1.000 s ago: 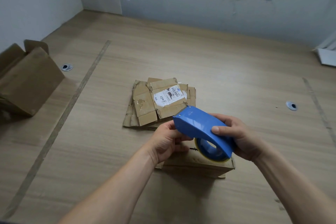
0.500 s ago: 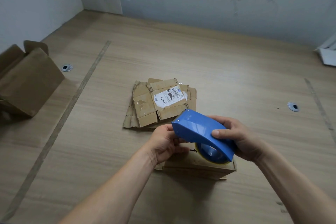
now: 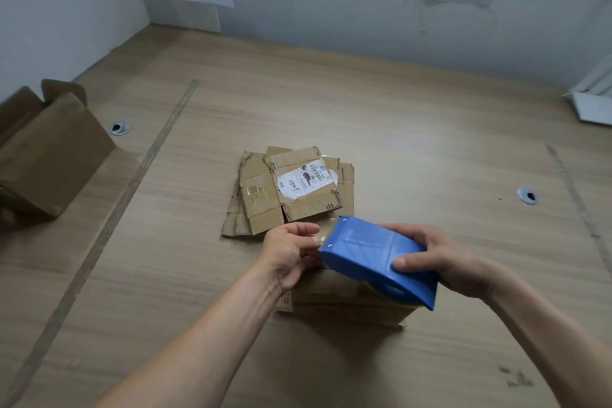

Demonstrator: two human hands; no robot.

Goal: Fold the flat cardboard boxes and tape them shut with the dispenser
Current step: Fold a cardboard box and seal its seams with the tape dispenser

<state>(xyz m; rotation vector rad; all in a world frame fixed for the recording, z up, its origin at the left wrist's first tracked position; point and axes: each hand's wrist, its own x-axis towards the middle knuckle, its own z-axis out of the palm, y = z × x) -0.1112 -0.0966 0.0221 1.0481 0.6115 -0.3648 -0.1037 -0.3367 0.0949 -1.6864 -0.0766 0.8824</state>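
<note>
The right hand (image 3: 443, 262) grips the blue tape dispenser (image 3: 377, 258) just above the folded box (image 3: 347, 301) on the counter (image 3: 414, 142). The left hand (image 3: 291, 252) pinches the clear tape end (image 3: 322, 238) at the dispenser's mouth (probably to draw out a starting length). Flat boxes (image 3: 291, 189) lie just beyond.
</note>
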